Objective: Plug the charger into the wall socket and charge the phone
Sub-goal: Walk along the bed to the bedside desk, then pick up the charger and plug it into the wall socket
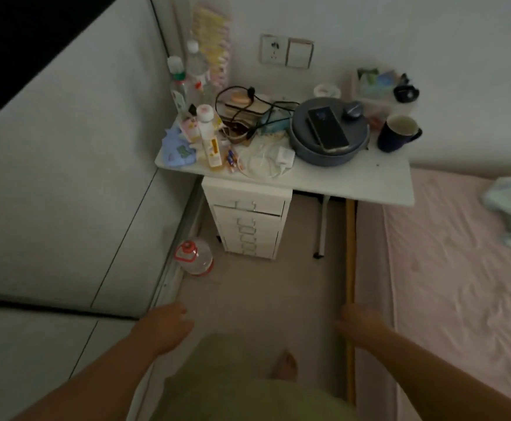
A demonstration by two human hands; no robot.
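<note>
Both hands hung empty, fingers loosely spread — left hand (164,325), right hand (359,322) — well short of the white table (354,180). On it lay the white charger (284,156); the phone (327,127) rested behind it on a grey round lid (306,147), the wall socket (273,49) above. Best reach for the charger block first — not its tangled cable.

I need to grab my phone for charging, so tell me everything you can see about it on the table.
The phone is a dark, slim slab lying flat with its screen off, angled diagonally. It rests on the lid of a round grey pot on the white table, beside a small dark lid knob. Neither hand touches it, and no cable appears attached.
</note>
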